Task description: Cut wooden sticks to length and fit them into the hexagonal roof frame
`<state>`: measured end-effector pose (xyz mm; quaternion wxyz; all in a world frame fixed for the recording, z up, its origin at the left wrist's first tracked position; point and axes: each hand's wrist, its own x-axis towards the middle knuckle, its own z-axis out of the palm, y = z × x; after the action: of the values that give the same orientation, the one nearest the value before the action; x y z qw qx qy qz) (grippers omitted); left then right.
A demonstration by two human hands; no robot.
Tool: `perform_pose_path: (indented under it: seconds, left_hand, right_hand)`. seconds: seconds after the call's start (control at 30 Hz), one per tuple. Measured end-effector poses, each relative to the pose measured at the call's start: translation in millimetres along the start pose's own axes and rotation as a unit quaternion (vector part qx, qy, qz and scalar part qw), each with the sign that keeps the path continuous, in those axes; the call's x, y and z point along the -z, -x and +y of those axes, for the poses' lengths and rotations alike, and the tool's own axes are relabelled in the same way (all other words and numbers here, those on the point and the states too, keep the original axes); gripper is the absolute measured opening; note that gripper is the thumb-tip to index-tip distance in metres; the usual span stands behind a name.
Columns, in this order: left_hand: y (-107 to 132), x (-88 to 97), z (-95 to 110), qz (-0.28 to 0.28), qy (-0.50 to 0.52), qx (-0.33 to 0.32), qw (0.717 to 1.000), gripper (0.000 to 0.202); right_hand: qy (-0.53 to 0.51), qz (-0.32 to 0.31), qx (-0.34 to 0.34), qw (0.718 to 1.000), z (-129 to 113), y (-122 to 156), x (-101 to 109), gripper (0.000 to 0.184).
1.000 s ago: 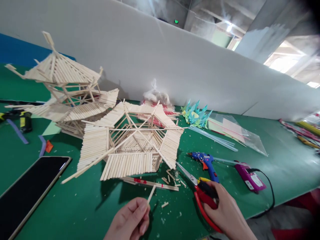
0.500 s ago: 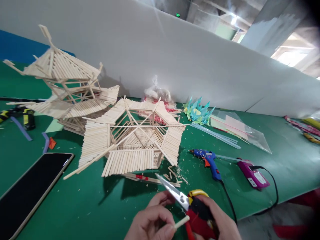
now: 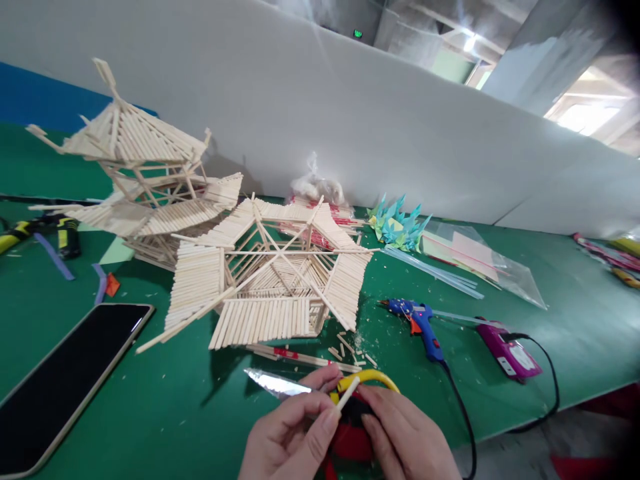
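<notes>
Pinched between thumb and forefinger, a short pale wooden stick points up and right from my left hand. My right hand is closed around scissors with yellow, red and black handles. Their metal blade points left, passing behind my left fingers, which hide part of it. Both hands are close together, low in the view. Just beyond them stands a wooden-stick framework with slatted roof panels and crossed sticks on top. Cut stick pieces and red-marked sticks lie at its near side.
A tiered stick pagoda stands behind left. A phone lies at the left. To the right are a blue glue gun, its cord, and a purple power box. Clear glue sticks and folded blue-green paper lie farther back.
The scissors have swung so their blade points left rather than up and left. My right hand has moved left, nearer my left hand. The short stick now tilts more upright.
</notes>
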<state>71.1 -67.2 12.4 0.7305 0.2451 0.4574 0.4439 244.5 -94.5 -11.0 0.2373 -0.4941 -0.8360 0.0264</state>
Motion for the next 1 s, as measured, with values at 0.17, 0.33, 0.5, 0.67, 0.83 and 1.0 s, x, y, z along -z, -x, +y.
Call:
perform_pose_path:
  seconds: [0.17, 0.33, 0.5, 0.67, 0.83, 1.0]
  left_hand:
    - [-2, 2.9, 4, 0.024, 0.028, 0.022, 0.999, 0.014]
    - [-2, 1.9, 9, 0.030, 0.030, 0.030, 0.999, 0.015]
    - [-2, 0.4, 12, 0.045, 0.070, 0.061, 0.995, 0.017]
    - [-3, 1.1, 10, 0.062, 0.101, 0.081, 0.990, 0.018]
    - [-1, -0.1, 12, 0.070, 0.120, 0.090, 0.986, 0.021]
    - [1, -3.0, 17, 0.078, 0.121, 0.070, 0.987, 0.021]
  right_hand:
    - [-0.018, 0.010, 0.015, 1.000, -7, -19, 14, 0.025]
    - [-0.034, -0.014, -0.018, 0.999, -11, -29, 19, 0.027]
    - [-0.032, -0.040, 0.007, 0.999, -6, -29, 19, 0.025]
    - [-0.015, -0.044, 0.012, 0.999, -6, -25, 17, 0.026]
    - [-0.033, -0.052, -0.003, 0.998, -8, -24, 24, 0.026]
    - [-0.049, -0.048, -0.021, 0.997, -8, -22, 30, 0.023]
